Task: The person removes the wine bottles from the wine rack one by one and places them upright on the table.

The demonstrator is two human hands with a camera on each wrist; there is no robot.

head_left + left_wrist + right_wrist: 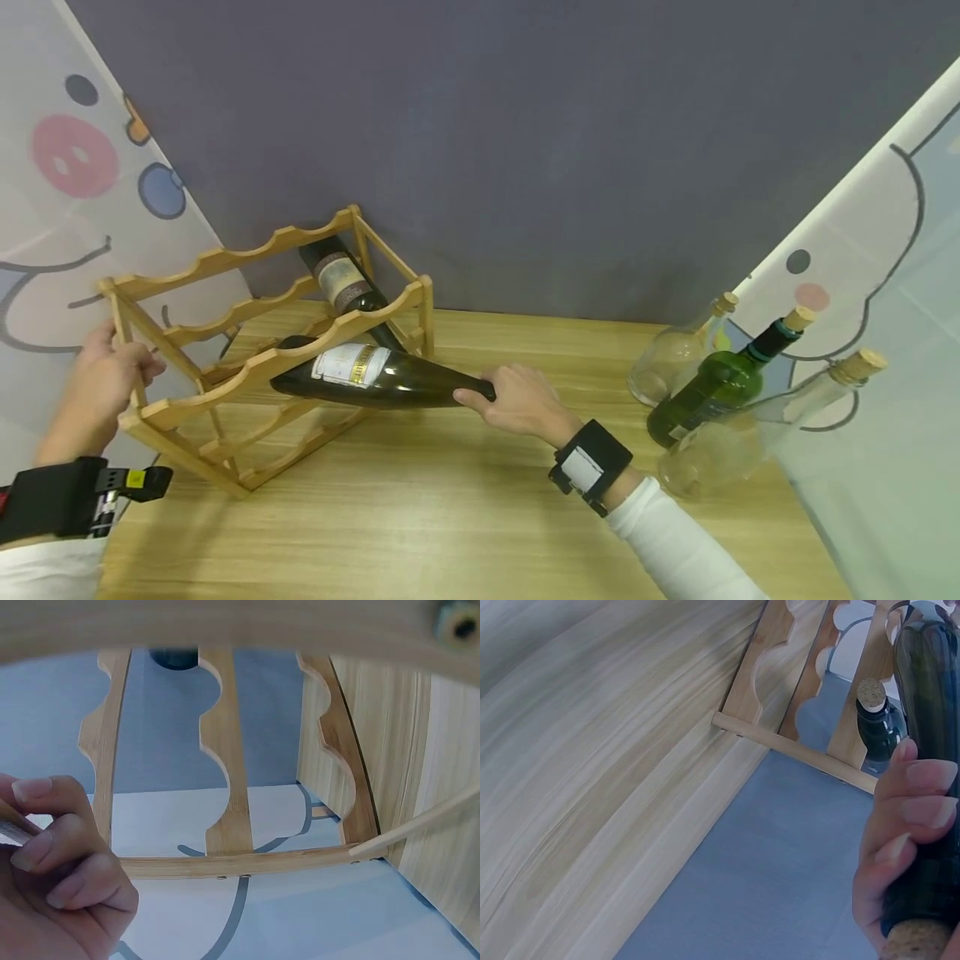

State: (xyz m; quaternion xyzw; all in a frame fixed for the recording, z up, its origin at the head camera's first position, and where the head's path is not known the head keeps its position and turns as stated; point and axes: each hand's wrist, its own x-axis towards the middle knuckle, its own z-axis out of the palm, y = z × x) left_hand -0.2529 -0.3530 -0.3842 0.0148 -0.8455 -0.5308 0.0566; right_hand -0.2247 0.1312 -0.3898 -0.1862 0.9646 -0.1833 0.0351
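Observation:
A wooden wine rack with scalloped rails stands at the left in the head view. My left hand grips its left end post; in the left wrist view that hand shows curled fingers. My right hand holds a dark wine bottle by the neck, nearly level. The bottle's base end overlaps the rack's front top rail, with its white and gold label facing up. Its cork shows below my right fingers in the right wrist view. A second dark bottle lies in the rack's right end.
On the right of the wooden table stand a green bottle and two clear corked bottles, one behind and one in front. A grey wall rises behind, with patterned panels on both sides.

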